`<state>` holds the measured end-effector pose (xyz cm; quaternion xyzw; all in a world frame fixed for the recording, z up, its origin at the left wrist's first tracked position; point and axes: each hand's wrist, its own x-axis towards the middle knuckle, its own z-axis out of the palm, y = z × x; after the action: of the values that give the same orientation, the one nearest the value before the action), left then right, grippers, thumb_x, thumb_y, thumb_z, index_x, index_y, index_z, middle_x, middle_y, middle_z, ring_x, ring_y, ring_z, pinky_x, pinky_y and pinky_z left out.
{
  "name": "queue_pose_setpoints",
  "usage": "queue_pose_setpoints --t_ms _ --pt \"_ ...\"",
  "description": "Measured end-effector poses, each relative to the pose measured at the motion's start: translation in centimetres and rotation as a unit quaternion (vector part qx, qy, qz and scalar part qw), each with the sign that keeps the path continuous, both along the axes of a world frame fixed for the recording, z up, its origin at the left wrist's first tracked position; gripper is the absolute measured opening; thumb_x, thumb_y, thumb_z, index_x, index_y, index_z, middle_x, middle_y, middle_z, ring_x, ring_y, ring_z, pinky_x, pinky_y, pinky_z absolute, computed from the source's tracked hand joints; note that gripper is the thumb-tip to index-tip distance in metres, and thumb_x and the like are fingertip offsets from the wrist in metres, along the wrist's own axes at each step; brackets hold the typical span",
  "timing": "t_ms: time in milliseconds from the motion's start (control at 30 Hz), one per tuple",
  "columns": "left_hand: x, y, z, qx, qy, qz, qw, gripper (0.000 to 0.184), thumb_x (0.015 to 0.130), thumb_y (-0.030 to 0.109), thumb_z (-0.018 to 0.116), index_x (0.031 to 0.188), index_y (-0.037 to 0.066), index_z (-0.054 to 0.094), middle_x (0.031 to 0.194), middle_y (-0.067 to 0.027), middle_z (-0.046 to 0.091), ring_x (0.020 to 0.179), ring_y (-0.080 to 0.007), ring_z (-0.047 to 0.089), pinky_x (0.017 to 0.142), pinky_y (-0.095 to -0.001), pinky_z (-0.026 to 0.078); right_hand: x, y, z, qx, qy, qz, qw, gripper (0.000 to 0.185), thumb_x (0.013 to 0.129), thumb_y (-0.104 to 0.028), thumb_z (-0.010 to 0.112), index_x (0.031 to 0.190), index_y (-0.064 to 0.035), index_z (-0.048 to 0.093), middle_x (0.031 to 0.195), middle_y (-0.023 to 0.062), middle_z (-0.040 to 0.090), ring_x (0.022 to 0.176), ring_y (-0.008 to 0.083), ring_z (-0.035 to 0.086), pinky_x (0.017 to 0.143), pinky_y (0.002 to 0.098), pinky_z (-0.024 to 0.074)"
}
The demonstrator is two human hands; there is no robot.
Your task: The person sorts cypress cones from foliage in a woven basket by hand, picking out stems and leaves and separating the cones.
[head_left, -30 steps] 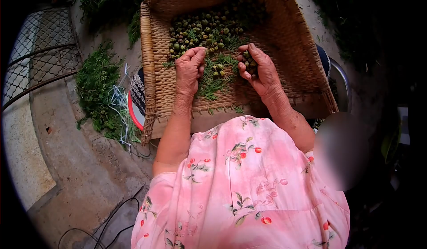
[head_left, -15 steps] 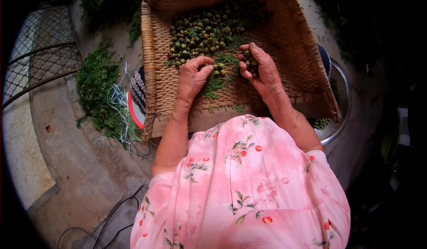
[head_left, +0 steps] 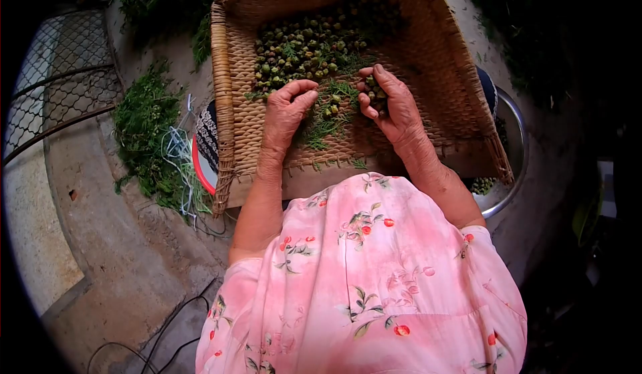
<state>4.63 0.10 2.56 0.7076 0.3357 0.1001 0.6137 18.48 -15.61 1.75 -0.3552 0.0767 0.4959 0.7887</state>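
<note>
A shallow woven basket (head_left: pixel 468 116) lies across my lap with a heap of small green cones (head_left: pixel 301 46) in its far half. Curled around several of those cones (head_left: pixel 374 94), my right hand (head_left: pixel 398 103) is over the middle of the basket. My left hand (head_left: pixel 286 116) is closed in a pinch just left of the sprigs; anything between thumb and forefinger is too small to make out. Between the two hands, feathery green sprigs (head_left: pixel 324 128) and a few loose cones (head_left: pixel 331 109) rest on the weave.
A pile of green branches (head_left: pixel 147 116) lies on the concrete floor at left, beside tangled pale string (head_left: pixel 179 148). A red-rimmed basin (head_left: pixel 200 167) and a metal-rimmed basin (head_left: pixel 520 153) show partly under the basket. Black cables (head_left: pixel 160 337) run along the floor.
My left hand has drawn slightly left, away from the loose cones and sprigs. My right hand stays nearly still, with cones in its palm.
</note>
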Motion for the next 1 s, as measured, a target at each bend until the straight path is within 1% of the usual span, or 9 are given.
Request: queue_pose_setpoints --t_ms 133,300,433,500,567,733,900,967,1000 --pt "-1.1 1.5 0.6 -0.399 -0.206 0.097 0.888 0.018 0.088 0.02 0.06 0.096 0.004 0.062 0.081 -0.0066 0.063 0.073 -0.0142 0.06 0.054 -0.0244 0.049 0.0 0.0 0.0 0.007 -0.002 0.002 1.0 0.032 0.094 -0.032 0.053 0.101 -0.0008 0.058 0.078 0.0073 0.058 0.058 0.0102 0.054 0.041 0.0215 0.0413" --pt "-0.6 1.0 0.4 -0.425 -0.207 0.129 0.872 0.024 0.088 0.027 0.061 0.095 0.004 0.062 0.083 -0.0075 0.063 0.07 -0.0146 0.061 0.052 -0.0238 0.048 -0.1 0.0 -0.2 0.008 -0.003 0.0 1.0 0.032 0.094 -0.031 0.053 0.101 -0.0008 0.059 0.078 0.0075 0.058 0.058 0.0105 0.054 0.041 0.0214 0.0411" --pt "0.2 -0.3 0.8 -0.307 -0.103 0.105 0.94 0.015 0.087 0.019 0.064 0.09 0.005 0.065 0.075 -0.0036 0.062 0.058 -0.0075 0.054 0.042 -0.0174 0.039 0.0 0.0 -0.1 0.007 -0.002 0.001 1.0 0.032 0.094 -0.031 0.053 0.101 -0.0006 0.059 0.078 0.0078 0.058 0.058 0.011 0.054 0.041 0.0216 0.0409" --pt "0.7 -1.3 1.0 0.001 0.039 0.018 0.999 0.015 0.085 0.018 0.066 0.089 0.003 0.066 0.072 -0.0017 0.061 0.062 -0.006 0.053 0.048 -0.0192 0.041 0.0 0.0 -0.2 0.006 -0.002 -0.001 1.0 0.032 0.094 -0.031 0.053 0.101 -0.0006 0.059 0.079 0.0079 0.058 0.058 0.0112 0.054 0.041 0.0217 0.0409" --pt "1.2 -2.0 0.9 0.163 0.046 -0.047 0.984 0.019 0.082 0.016 0.068 0.092 0.001 0.066 0.079 -0.0033 0.066 0.07 -0.0116 0.059 0.065 -0.0259 0.048 -0.1 0.0 -0.2 0.007 -0.001 -0.002 1.0 0.032 0.094 -0.031 0.053 0.101 -0.0006 0.059 0.079 0.0081 0.059 0.058 0.0114 0.054 0.041 0.0219 0.0408" --pt "2.3 -3.7 1.4 0.375 0.148 -0.116 0.908 0.023 0.076 0.02 0.071 0.092 0.004 0.066 0.09 -0.0137 0.065 0.078 -0.0286 0.064 0.068 -0.0358 0.05 -0.1 0.0 -0.2 0.008 0.004 -0.004 1.0 0.032 0.094 -0.031 0.053 0.101 -0.0006 0.058 0.079 0.0085 0.059 0.057 0.0119 0.055 0.041 0.0222 0.0409" --pt "2.5 -3.8 0.0 0.428 0.14 -0.113 0.886 0.023 0.075 0.019 0.07 0.092 0.004 0.066 0.087 -0.0133 0.065 0.076 -0.0282 0.064 0.068 -0.0364 0.05 0.0 0.0 -0.4 0.009 0.006 -0.004 1.0 0.032 0.094 -0.032 0.053 0.101 -0.0006 0.058 0.078 0.0083 0.058 0.058 0.0116 0.055 0.041 0.0217 0.0408" --pt "2.4 -3.3 0.0 0.285 0.056 -0.044 0.956 0.02 0.078 0.018 0.069 0.09 0.003 0.066 0.078 -0.0089 0.065 0.068 -0.0206 0.062 0.061 -0.0295 0.049 0.0 0.0 -0.4 0.01 0.006 -0.007 1.0 0.032 0.094 -0.032 0.053 0.101 -0.0005 0.058 0.078 0.0082 0.058 0.058 0.0115 0.055 0.041 0.0215 0.0407" --pt "2.5 -3.2 0.8 0.083 0.028 -0.001 0.996 0.017 0.082 0.018 0.067 0.089 0.002 0.065 0.07 -0.003 0.062 0.062 -0.012 0.058 0.053 -0.0214 0.043 0.0 0.0 -0.3 0.007 0.006 -0.005 1.0 0.033 0.094 -0.032 0.053 0.102 -0.0007 0.058 0.079 0.008 0.058 0.058 0.0113 0.055 0.041 0.0213 0.0406"
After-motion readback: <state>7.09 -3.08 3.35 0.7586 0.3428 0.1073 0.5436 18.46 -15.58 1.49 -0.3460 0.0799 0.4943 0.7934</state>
